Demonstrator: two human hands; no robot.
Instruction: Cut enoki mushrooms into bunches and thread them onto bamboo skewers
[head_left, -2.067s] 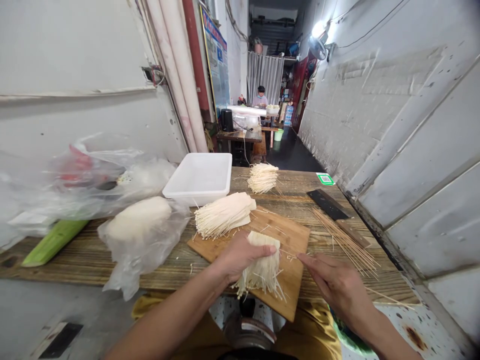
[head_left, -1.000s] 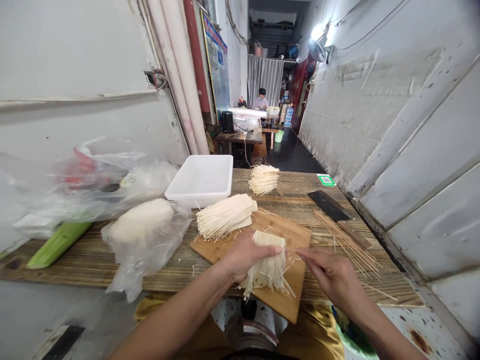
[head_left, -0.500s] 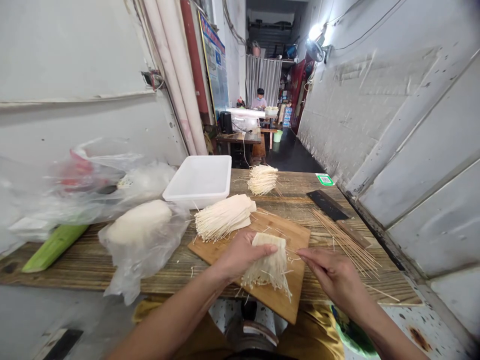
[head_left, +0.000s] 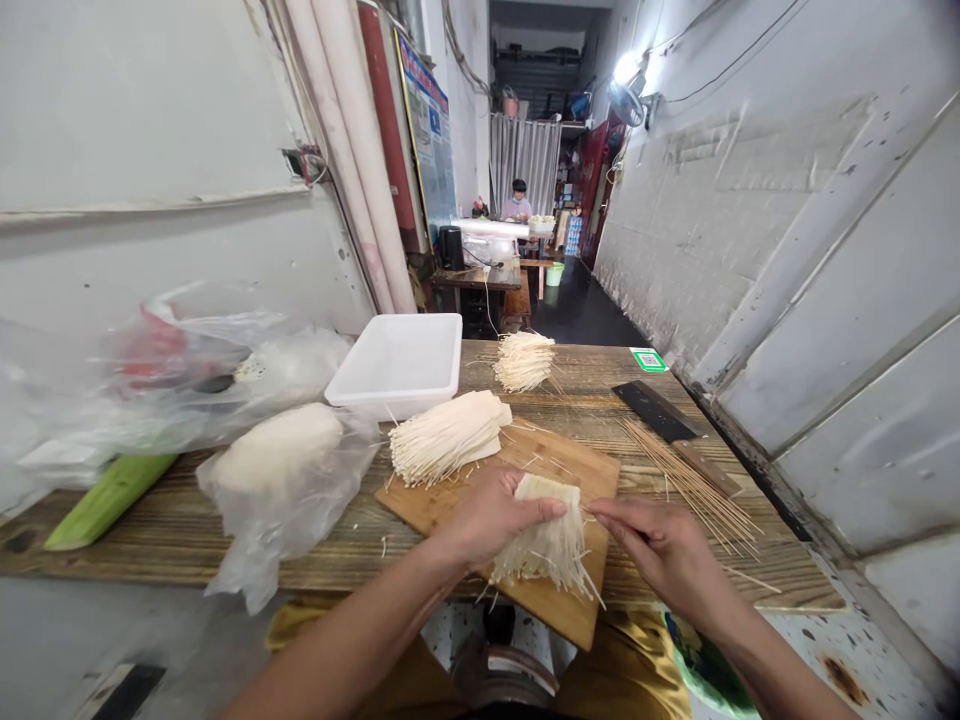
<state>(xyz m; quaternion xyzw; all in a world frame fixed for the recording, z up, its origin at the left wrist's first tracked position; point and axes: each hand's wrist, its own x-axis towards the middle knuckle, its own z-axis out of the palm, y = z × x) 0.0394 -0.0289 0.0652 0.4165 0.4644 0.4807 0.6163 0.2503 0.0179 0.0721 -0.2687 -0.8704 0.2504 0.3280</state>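
Near the bench (head_left: 337, 545) front edge: left hand (head_left: 491, 515) clamps enoki bunch (head_left: 544, 548), right hand (head_left: 664, 548) pinches skewer (head_left: 752, 579); we should push level.

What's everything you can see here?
Table: one, brown, front
Board: one, tan, on table
Held mushrooms: one bunch, cream, over board
Mushroom pile: one, cream, on board
Mushroom bundle: one, cream, beyond board
Tub: one, white, behind pile
Cleaver: one, black blade, right
Skewers: many, tan, beside cleaver
Plastic bags: several, clear, left
Long vegetable: one, green, left
QR card: one, green, right
Bucket: one, green, background
Person: one, purple top, background
Left hand: one, gripping held mushrooms
Right hand: one, pinching thin stick
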